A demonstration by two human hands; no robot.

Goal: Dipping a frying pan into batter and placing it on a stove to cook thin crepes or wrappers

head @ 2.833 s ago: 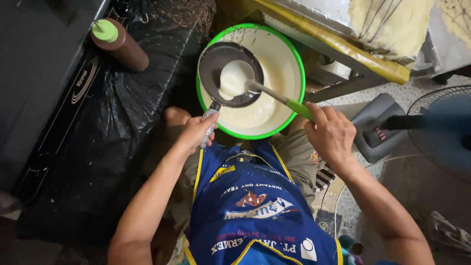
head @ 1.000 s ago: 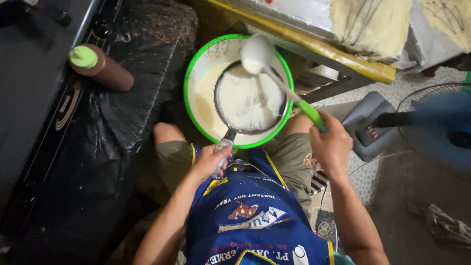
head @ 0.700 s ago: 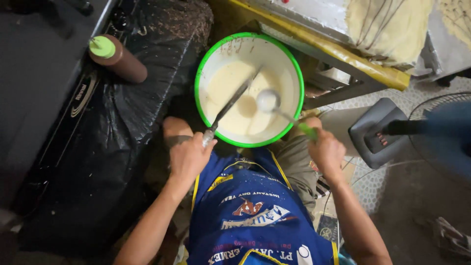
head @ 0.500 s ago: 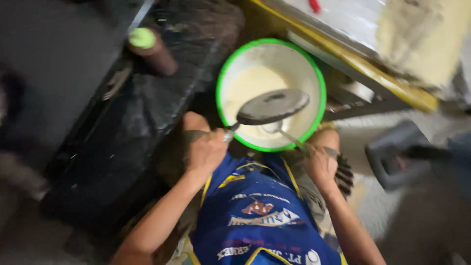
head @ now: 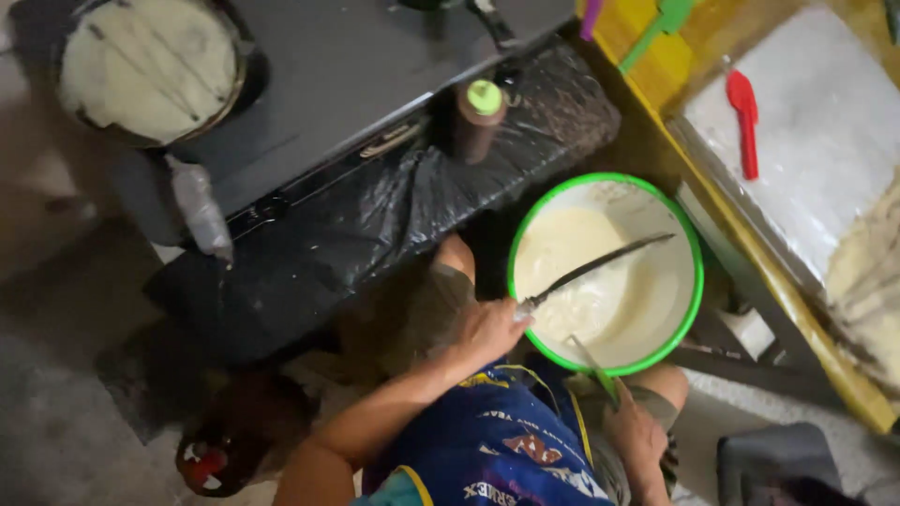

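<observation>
My left hand (head: 487, 330) grips the handle of a small dark frying pan (head: 600, 266), which is tipped on its edge over a green-rimmed basin (head: 692, 281) of pale batter. My right hand (head: 639, 433) holds the green handle of a ladle (head: 592, 364) whose far end dips into the batter at the basin's near side. The basin sits low between my knees, in front of my blue apron (head: 511, 445).
A black stove (head: 375, 66) holds a pan with a pale crepe (head: 150, 66) at top left. A brown bottle with a green cap (head: 476, 120) stands on black plastic sheeting. A red spatula (head: 743, 112) lies on a white sheet on the yellow-edged table at right.
The ladle poured batter into the pan, then dropped into the basin. The pan swung from flat to edge-on over the basin. My view has turned left toward the stove.
</observation>
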